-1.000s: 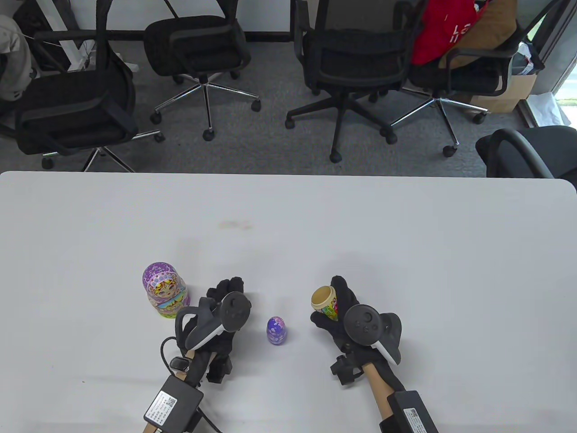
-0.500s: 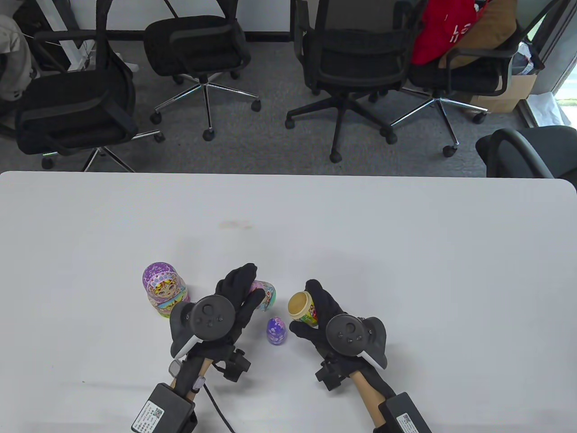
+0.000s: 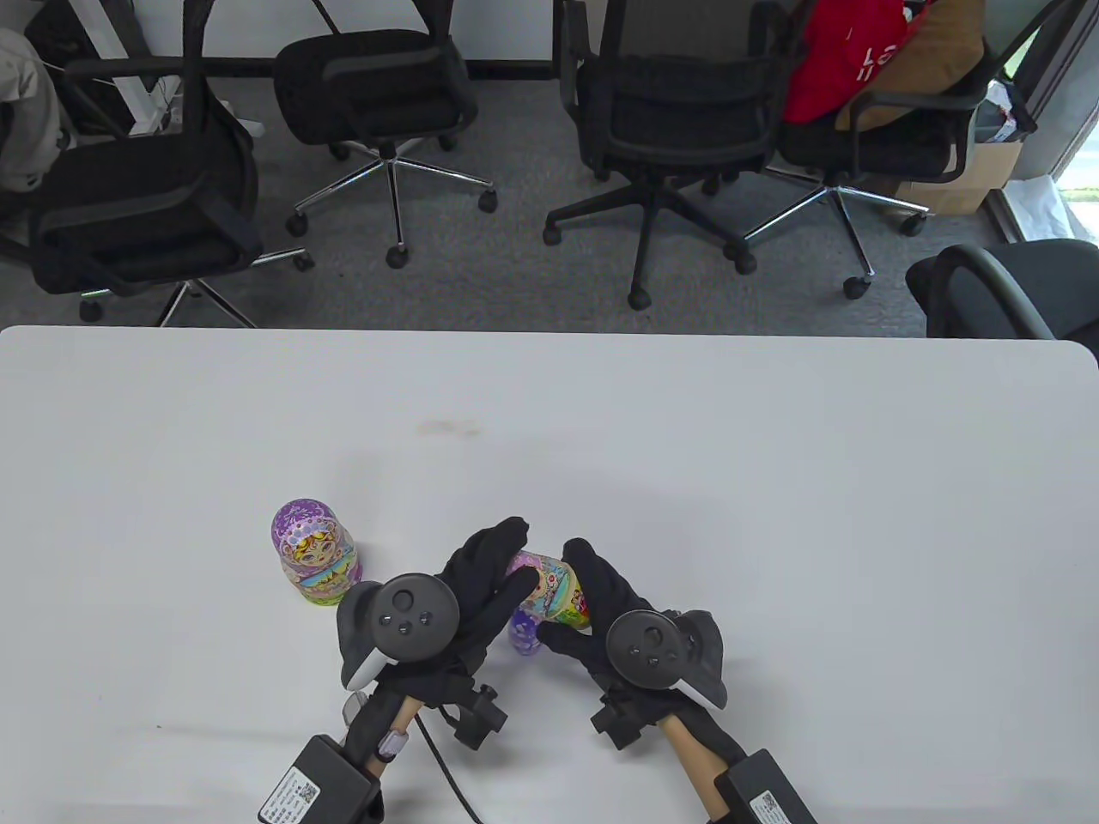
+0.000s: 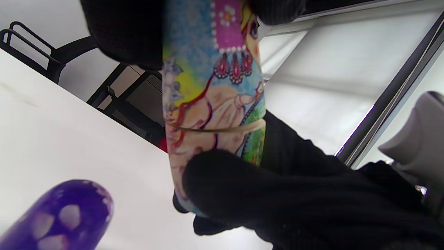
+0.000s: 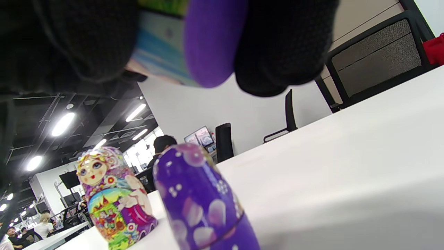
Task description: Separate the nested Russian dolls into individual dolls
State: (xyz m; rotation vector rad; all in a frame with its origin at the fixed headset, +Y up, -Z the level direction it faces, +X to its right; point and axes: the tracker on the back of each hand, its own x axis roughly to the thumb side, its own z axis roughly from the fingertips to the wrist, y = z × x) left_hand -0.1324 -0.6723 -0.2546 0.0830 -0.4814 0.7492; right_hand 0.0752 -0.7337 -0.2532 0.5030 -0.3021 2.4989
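Observation:
A mid-size painted doll (image 3: 549, 588) lies sideways in the air between my hands, its two halves pressed together with a seam showing in the left wrist view (image 4: 215, 86). My left hand (image 3: 518, 558) grips its head half. My right hand (image 3: 567, 596) grips its base half, which also shows in the right wrist view (image 5: 163, 48). A small purple doll (image 3: 524, 633) stands closed on the table just below the held doll, partly hidden by my hands, and shows up close in the right wrist view (image 5: 201, 201) and at the left wrist view's bottom left (image 4: 59, 218).
A larger purple doll (image 3: 313, 554) stands upright and closed to the left of my left hand and shows in the right wrist view (image 5: 111, 198). The white table (image 3: 773, 472) stretches away behind and to the right. Office chairs stand beyond its far edge.
My hands have come together over the small purple doll. The head half in my left hand and the open base half in my right hand now meet as one doll.

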